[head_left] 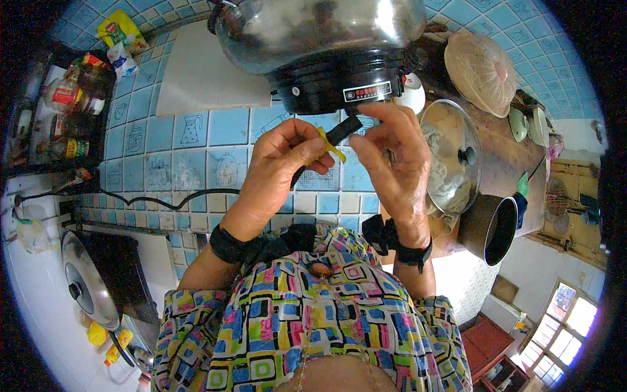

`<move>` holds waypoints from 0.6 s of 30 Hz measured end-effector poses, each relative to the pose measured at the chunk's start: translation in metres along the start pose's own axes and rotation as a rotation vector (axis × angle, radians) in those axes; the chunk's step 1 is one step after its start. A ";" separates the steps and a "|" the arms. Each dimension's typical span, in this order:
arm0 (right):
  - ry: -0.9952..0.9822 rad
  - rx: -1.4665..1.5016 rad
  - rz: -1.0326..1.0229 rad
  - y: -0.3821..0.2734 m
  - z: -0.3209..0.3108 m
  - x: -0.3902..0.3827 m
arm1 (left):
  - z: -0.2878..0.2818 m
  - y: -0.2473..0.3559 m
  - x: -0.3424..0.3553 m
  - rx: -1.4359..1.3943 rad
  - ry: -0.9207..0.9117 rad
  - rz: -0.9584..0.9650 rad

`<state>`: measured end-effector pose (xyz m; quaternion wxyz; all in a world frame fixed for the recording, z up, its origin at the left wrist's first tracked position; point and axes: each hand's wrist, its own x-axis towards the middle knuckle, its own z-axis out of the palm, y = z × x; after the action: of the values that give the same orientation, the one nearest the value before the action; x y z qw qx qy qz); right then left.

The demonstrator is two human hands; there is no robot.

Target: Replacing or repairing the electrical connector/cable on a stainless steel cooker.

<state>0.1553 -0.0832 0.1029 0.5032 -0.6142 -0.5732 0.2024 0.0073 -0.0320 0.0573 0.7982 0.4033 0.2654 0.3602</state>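
My left hand (284, 166) is closed on a black cord connector (344, 130), pinching it with thumb and fingers. A yellow strip (334, 147) shows around the connector by my fingertips; I cannot tell whether it is tape. My right hand (396, 157) has its thumb and forefinger apart, one on each side of the connector's free end. A black cord (176, 206) runs in from the left and passes behind my left hand. Just beyond both hands stands a large metal electric pot (320, 32) on a black base (333, 85) with a small control panel.
Blue-and-white tiles (176, 130) cover the counter. On the right, a wooden table (506, 157) holds a glass lid (452, 157), a dark pot (488, 228) and a woven basket (482, 72). Jars (72, 98) fill the left shelf; a lidded pan (88, 281) stands below it.
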 end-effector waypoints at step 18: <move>-0.389 0.129 0.084 0.019 -0.010 0.010 | 0.004 0.000 0.003 0.113 0.131 -0.086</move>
<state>0.1760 -0.0752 0.0940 0.4124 -0.5534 -0.6194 0.3741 0.0119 -0.0313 0.0592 0.7700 0.4114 0.3540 0.3356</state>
